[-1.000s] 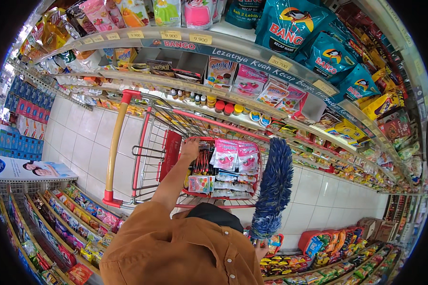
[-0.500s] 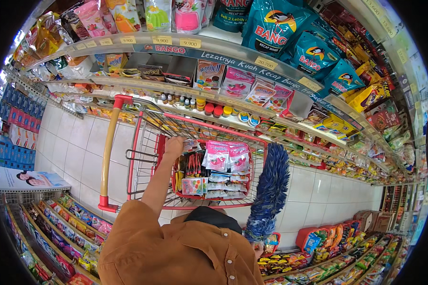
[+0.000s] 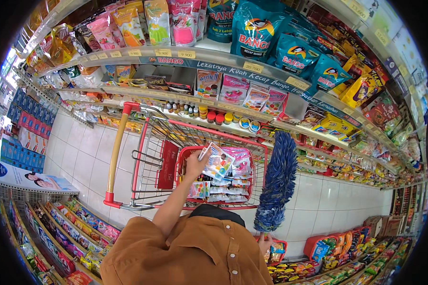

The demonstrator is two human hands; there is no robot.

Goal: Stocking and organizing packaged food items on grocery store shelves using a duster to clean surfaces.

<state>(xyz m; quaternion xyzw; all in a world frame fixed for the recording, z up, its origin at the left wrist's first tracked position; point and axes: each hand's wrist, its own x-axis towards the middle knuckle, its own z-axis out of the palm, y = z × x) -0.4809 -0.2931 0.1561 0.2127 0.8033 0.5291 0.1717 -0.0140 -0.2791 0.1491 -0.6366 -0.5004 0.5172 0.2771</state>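
My left hand (image 3: pixel 195 163) is closed around the edge of a few flat white packets (image 3: pixel 219 163) with colourful pictures. It lifts them above a red basket (image 3: pixel 178 172) set inside a wire shopping cart (image 3: pixel 150 164). Beneath them, pink packets (image 3: pixel 243 158) and rows of whitish sachets (image 3: pixel 226 194) fill part of the basket, along with a small pile of packets (image 3: pixel 198 190) near its front left. On my right, a fluffy blue duster (image 3: pixel 277 183) stands upright beside the cart's end. My right hand (image 3: pixel 265 243) grips its lower end, with the fingers partly hidden.
Beyond the cart runs a shelf (image 3: pixel 176 61) of pouches, boxes and small jars (image 3: pixel 218 117). The cart's yellow handle (image 3: pixel 119 152) points left. Low racks of snacks (image 3: pixel 71 223) stand behind me on the left, and red bins (image 3: pixel 314 247) on the right.
My left hand has moved right from the basket's left side and raised the white packets over the pink ones. The duster has shifted slightly right in view.
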